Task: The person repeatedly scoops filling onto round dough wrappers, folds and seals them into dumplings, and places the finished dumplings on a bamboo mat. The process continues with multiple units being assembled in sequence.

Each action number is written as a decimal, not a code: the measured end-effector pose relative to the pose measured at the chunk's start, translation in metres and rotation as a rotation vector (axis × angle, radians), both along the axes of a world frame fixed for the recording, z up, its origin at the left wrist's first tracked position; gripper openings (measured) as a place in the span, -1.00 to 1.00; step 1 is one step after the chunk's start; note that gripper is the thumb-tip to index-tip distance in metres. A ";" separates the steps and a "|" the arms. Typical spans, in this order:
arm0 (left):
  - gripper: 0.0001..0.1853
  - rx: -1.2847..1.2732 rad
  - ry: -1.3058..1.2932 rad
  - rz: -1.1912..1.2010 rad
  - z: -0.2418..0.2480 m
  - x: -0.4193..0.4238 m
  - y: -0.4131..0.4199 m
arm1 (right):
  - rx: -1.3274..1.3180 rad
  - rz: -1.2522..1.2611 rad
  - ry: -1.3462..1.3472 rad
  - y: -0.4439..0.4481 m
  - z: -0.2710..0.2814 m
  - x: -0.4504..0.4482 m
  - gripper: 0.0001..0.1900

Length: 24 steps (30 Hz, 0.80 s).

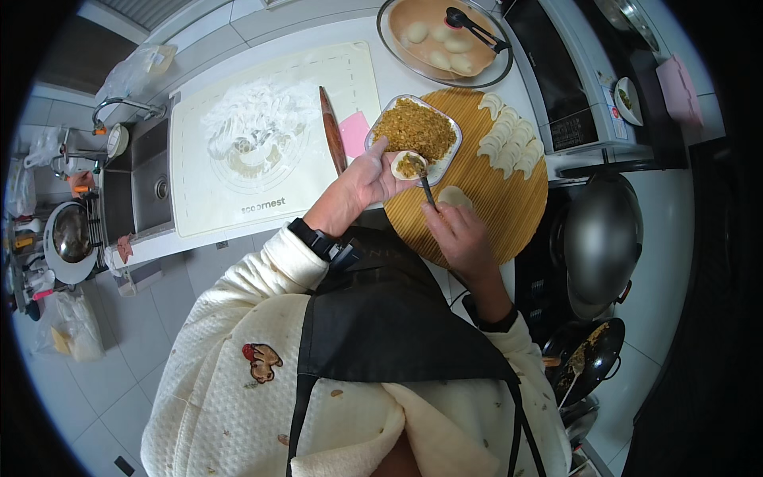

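Observation:
On the fingers of my left hand lies a round dough wrapper with a little chopped filling on it. My right hand grips a spoon by its dark handle, its bowl at the filling on the wrapper. Just beyond is a white-rimmed dish heaped with brown filling, its near rim partly hidden by my left hand. Another flat wrapper rests on the round slatted bamboo mat, beside my right hand. Several folded dumplings sit in rows at the mat's far right.
A floured silicone mat covers the left counter, with a wooden rolling pin and pink card. Dough pieces lie in a bowl under a glass lid. A sink is left; a wok stands right.

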<state>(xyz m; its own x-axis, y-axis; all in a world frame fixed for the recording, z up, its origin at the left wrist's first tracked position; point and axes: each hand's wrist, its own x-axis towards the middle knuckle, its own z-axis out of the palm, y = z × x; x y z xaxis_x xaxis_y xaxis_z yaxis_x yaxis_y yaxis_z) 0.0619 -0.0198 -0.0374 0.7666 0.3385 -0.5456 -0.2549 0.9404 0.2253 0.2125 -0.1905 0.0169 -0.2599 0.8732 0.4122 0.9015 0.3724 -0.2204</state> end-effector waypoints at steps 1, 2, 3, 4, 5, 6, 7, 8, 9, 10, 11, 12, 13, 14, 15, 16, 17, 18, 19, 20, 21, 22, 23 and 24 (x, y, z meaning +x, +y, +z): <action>-0.28 0.003 0.006 0.000 0.002 0.000 0.001 | -0.002 0.016 -0.046 -0.001 0.000 -0.002 -0.68; -0.28 0.000 0.005 0.012 0.003 0.000 0.002 | -0.003 0.033 -0.093 -0.002 -0.001 -0.004 -0.67; -0.28 -0.003 0.004 0.023 0.006 -0.001 0.003 | 0.016 0.037 -0.109 -0.004 -0.005 -0.005 -0.67; -0.28 -0.006 0.004 0.035 0.007 -0.001 0.004 | 0.036 0.042 -0.125 -0.005 -0.012 -0.007 -0.68; -0.28 -0.002 0.014 0.046 0.007 -0.001 0.004 | 0.055 0.048 -0.141 -0.006 -0.015 -0.007 -0.68; -0.28 0.001 0.023 0.059 0.007 -0.002 0.004 | 0.062 0.050 -0.133 -0.006 -0.015 -0.007 -0.68; -0.29 0.005 0.032 0.071 0.007 -0.002 0.004 | 0.068 0.052 -0.125 -0.005 -0.015 -0.007 -0.67; -0.27 0.020 0.028 0.079 0.006 -0.002 0.005 | 0.074 0.054 -0.118 -0.005 -0.015 -0.007 -0.67; -0.26 0.039 0.026 0.094 0.006 -0.004 0.005 | 0.073 0.038 -0.039 -0.005 -0.014 -0.005 -0.68; -0.25 0.058 0.024 0.108 0.006 -0.006 0.006 | 0.071 0.023 0.040 -0.006 -0.011 0.000 -0.70; -0.24 0.057 0.025 0.102 0.006 -0.007 0.008 | 0.068 0.007 0.119 -0.007 -0.008 0.002 -0.71; -0.23 0.051 0.022 0.088 0.007 -0.008 0.009 | 0.031 -0.102 0.390 -0.007 -0.005 0.001 -0.73; -0.21 0.045 0.019 0.074 0.007 -0.009 0.010 | -0.006 -0.212 0.661 -0.007 -0.002 -0.002 -0.75; -0.20 0.062 0.015 0.055 0.006 -0.011 0.010 | -0.044 -0.323 0.931 -0.007 0.002 -0.003 -0.77; -0.18 0.080 0.013 0.035 0.006 -0.012 0.009 | -0.108 -0.385 1.101 -0.003 0.005 -0.002 -0.75; -0.17 0.098 0.011 0.015 0.006 -0.013 0.009 | -0.174 -0.448 1.271 0.005 0.008 0.001 -0.73; -0.17 0.110 -0.004 -0.008 0.006 -0.013 0.008 | -0.241 -0.509 1.440 0.012 0.009 0.004 -0.70; -0.16 0.120 -0.021 -0.033 0.006 -0.013 0.006 | -0.259 -0.516 1.481 0.016 0.007 0.005 -0.71; -0.16 0.131 -0.037 -0.057 0.007 -0.013 0.006 | -0.278 -0.523 1.522 0.021 0.005 0.006 -0.71; -0.15 0.141 -0.032 -0.067 0.007 -0.012 0.005 | -0.297 -0.529 1.563 0.024 0.004 0.007 -0.71; -0.15 0.152 -0.024 -0.074 0.007 -0.012 0.004 | -0.303 -0.550 1.566 0.027 0.003 0.006 -0.71; -0.15 0.163 -0.016 -0.080 0.006 -0.012 0.004 | -0.310 -0.571 1.569 0.031 0.003 0.004 -0.72; -0.14 0.169 -0.007 -0.085 0.006 -0.013 0.004 | -0.316 -0.593 1.571 0.032 0.002 0.003 -0.72; -0.14 0.173 0.000 -0.089 0.004 -0.014 0.004 | -0.304 -0.557 1.553 0.032 0.000 0.002 -0.73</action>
<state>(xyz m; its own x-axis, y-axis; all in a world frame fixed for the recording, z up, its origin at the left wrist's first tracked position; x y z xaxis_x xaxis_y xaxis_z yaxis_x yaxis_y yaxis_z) 0.0481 -0.0162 -0.0329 0.7978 0.3579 -0.4851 -0.1721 0.9064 0.3857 0.2149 -0.1588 0.0168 0.5515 0.8030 -0.2258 -0.2270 -0.1160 -0.9670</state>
